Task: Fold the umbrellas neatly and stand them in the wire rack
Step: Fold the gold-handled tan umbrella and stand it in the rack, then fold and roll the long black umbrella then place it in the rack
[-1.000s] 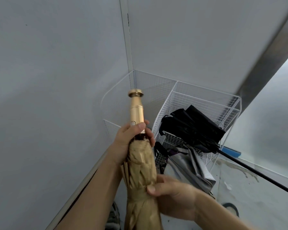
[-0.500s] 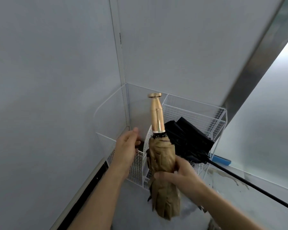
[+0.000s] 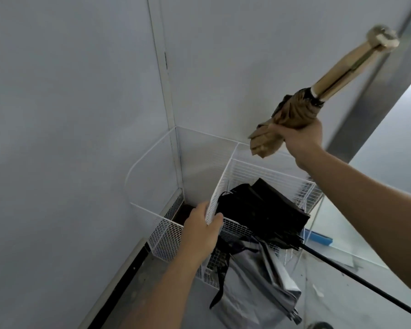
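Observation:
A folded tan umbrella [image 3: 294,112] with a gold handle is held high at the upper right, tilted, handle end up; my right hand [image 3: 301,136] grips its bundled canopy. The white wire rack [image 3: 226,179] stands in the wall corner. My left hand [image 3: 202,226] grips the rack's wire divider at its front end. A black umbrella [image 3: 259,210] lies loosely bundled across the rack's right compartment, its long shaft sticking out to the lower right. A grey umbrella [image 3: 254,276] hangs crumpled over the rack's front.
Grey walls meet in a corner right behind the rack, with a white vertical trim strip [image 3: 161,67]. A blue object [image 3: 318,237] lies on the floor right of the rack. Concrete floor [image 3: 342,293] spreads to the lower right.
My right hand has swung the tan umbrella up and to the right, tilting it. My left hand has moved down and taken hold of the rack's divider.

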A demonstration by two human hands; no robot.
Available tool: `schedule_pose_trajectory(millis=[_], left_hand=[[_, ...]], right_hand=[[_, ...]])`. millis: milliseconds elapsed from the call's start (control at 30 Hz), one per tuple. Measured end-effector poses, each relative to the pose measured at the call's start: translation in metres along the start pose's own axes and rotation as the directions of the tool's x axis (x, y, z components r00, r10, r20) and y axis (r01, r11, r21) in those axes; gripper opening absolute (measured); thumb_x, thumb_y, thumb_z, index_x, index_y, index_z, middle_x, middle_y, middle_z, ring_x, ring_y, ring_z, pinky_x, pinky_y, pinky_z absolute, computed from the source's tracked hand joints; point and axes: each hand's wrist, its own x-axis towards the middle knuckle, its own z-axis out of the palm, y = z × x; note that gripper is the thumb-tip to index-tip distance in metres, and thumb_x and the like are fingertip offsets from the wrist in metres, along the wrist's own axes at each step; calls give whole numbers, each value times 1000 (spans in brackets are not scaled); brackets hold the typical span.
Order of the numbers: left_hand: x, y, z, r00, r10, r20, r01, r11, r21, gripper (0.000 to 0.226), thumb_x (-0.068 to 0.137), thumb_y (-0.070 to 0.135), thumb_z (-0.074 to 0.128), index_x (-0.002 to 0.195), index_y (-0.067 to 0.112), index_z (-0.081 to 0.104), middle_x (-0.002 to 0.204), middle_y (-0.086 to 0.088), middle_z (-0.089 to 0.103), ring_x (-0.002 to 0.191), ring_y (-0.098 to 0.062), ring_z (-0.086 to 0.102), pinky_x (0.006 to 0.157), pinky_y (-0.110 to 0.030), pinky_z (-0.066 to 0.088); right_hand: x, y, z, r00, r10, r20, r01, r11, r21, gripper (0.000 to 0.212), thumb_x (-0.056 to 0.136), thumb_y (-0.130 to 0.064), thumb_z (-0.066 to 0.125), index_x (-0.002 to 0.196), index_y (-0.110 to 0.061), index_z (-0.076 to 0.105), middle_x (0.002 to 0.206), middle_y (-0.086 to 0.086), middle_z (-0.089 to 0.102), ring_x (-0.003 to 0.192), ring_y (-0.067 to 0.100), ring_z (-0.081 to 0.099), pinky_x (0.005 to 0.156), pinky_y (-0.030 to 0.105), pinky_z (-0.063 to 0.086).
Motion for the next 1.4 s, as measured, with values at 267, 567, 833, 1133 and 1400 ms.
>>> schedule_pose_trajectory(millis=[267, 567, 833, 1133, 1400], left_hand=[[21, -3, 5, 988, 41, -148, -28, 995, 93, 22, 102, 20, 50, 119, 21, 63, 94, 0, 65, 71, -1, 62, 59, -15, 47], [33, -13, 2, 981, 66, -181, -36, 986, 163, 27, 100, 17, 53, 121, 24, 68, 89, 8, 68, 75, -5, 62, 62, -11, 45], [34, -14, 4, 978, 82, -191, -53, 987, 151, 25, 100, 13, 53, 115, 23, 70, 84, 7, 68, 73, -9, 63, 64, -22, 53], [35, -18, 4, 982, 72, -176, -49, 990, 130, 26, 100, 15, 53, 118, 24, 69, 91, 9, 69, 78, -6, 65, 67, -19, 53], [36, -21, 1, 989, 46, -141, -29, 992, 123, 26, 98, 18, 55, 121, 25, 65, 94, 4, 66, 80, -10, 64, 64, -20, 51]], right_hand=[[16, 50, 51, 973, 90, 214, -20, 951, -310, 61, 67, -31, 90, 118, -10, 65, 106, 5, 66, 101, 25, 62, 93, 41, 55], [29, 67, 73, 939, 176, 297, -22, 890, -456, 46, 72, -33, 86, 103, -6, 66, 98, 11, 67, 93, 29, 63, 88, 44, 56], [32, 76, 78, 914, 219, 340, -22, 866, -499, 41, 72, -42, 84, 92, -14, 61, 88, 7, 63, 81, 26, 59, 75, 35, 51], [31, 82, 74, 881, 253, 400, 25, 819, -573, 46, 77, -55, 76, 98, -16, 62, 80, 0, 59, 77, 22, 57, 73, 35, 50], [17, 64, 42, 964, 104, 245, 93, 732, -675, 64, 83, -58, 65, 127, -12, 56, 119, 8, 64, 105, 29, 60, 78, 33, 44]])
